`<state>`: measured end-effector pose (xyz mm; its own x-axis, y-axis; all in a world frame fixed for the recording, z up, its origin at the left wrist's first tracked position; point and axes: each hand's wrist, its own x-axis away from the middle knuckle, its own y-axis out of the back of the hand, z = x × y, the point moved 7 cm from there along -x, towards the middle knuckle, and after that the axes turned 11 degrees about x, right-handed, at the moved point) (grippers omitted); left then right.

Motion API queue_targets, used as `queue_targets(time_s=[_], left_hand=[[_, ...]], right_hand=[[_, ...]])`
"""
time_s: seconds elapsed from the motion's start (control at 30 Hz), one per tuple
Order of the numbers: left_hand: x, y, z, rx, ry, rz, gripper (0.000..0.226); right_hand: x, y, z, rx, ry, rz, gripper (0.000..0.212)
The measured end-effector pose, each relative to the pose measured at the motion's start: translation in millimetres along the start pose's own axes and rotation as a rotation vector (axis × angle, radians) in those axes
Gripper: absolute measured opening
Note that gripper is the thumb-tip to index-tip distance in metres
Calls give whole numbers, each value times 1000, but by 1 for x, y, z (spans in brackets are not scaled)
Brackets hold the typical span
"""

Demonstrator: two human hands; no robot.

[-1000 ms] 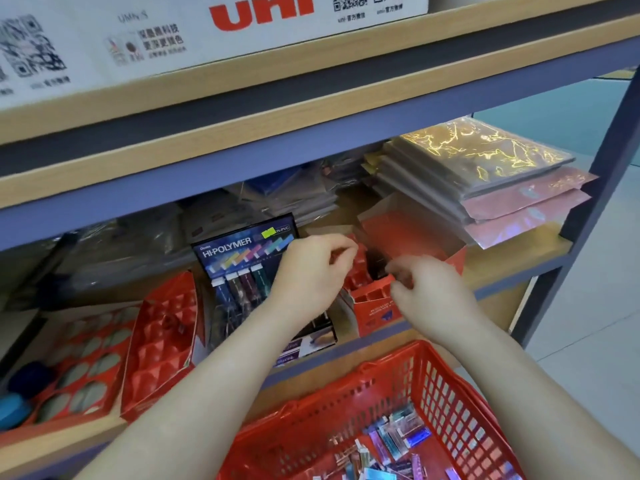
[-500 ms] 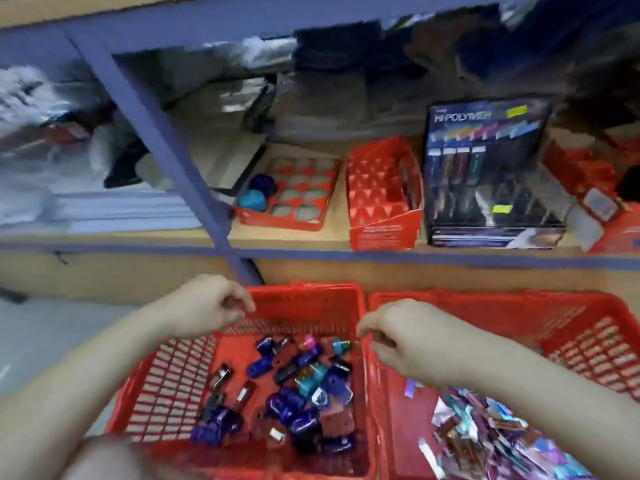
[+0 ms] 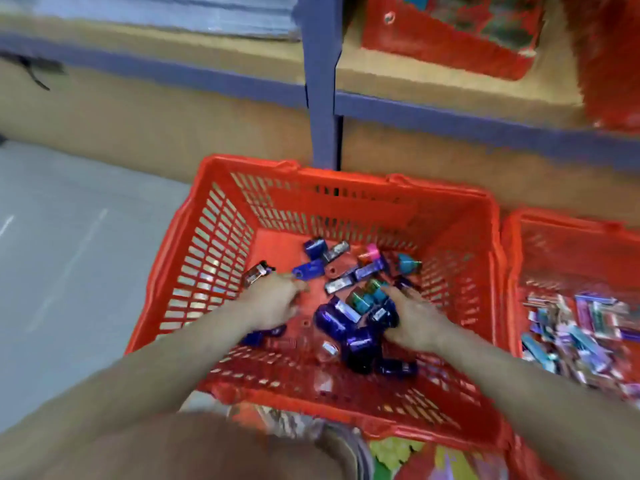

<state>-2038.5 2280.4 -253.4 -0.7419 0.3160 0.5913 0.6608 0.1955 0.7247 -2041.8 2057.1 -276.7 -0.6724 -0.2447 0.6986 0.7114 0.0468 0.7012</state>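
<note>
Currently both hands are inside the red basket (image 3: 346, 174), down among the small packs (image 3: 341, 322) that lie loose on its floor.

Left hand (image 3: 273, 301): fingers point toward the far wall of the basket and are blurred by motion, so I cannot tell whether they are apart, together or closed on anything. A blue pack (image 3: 309, 270) lies at the fingertips, touching or nearly so. A silver and brown pack (image 3: 258, 271) lies just beyond the knuckles, toward the basket's left wall. More blue packs show partly from under the wrist.

Right hand (image 3: 417, 322): fingers are curled together over a dark blue pack (image 3: 382, 315) and appear to grip it. Teal and green packs (image 3: 367, 296) lie just beyond those fingertips. A cluster of purple packs lies between the two hands, nearer the right one. One pink-topped pack (image 3: 372, 252) sits well beyond the fingers, close to the far wall.

Surroundings: a second basket (image 3: 554, 216) stands just beside the first, to the right of the right forearm; it holds a heap of slim packs (image 3: 581, 334) in mixed colours. Beyond both sets of fingers rises a blue shelf post (image 3: 320, 81) with a shelf board across it, on which stands a red display box (image 3: 443, 39). Grey floor (image 3: 69, 237) shows to the left of the left arm.
</note>
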Motion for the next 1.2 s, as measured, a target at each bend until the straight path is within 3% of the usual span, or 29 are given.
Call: queue_targets(time_s=[0.1,0.2,0.37,0.53,0.63,0.73,0.83,0.93,1.07,1.13,1.2], left_hand=[[-18,-49,-7,-110,-101,108,73],[-41,-60,-20,-256,-254,79,85],[-57,-67,-51,-480,-446,4,49],[-62,-74,-33,-342,-265,150,62],[-64,-63,-16,-227,-143,114,47],[-57,-49,10,86,17,82,41],[-42,-34,27,555,155,65,40],[-23,-10,18,1055,185,16,33],[-1,16,-6,1336,228,8,52],[6,28,-31,1465,171,82,53],[10,44,-57,1543,95,135,51]], right_hand=[[-21,-10,-1,58,-30,51,100],[-32,-14,0,109,-57,107,104],[-32,-22,6,221,-59,9,94],[-25,-44,15,188,-54,20,83],[-23,-51,27,216,-42,14,68],[-27,-52,27,196,-33,34,61],[-30,-39,16,-101,-73,-63,49],[-19,-9,2,-648,-236,-205,19],[14,10,13,-1592,-386,39,13],[30,28,26,-1830,-294,128,20],[45,51,45,-1886,-99,218,33]])
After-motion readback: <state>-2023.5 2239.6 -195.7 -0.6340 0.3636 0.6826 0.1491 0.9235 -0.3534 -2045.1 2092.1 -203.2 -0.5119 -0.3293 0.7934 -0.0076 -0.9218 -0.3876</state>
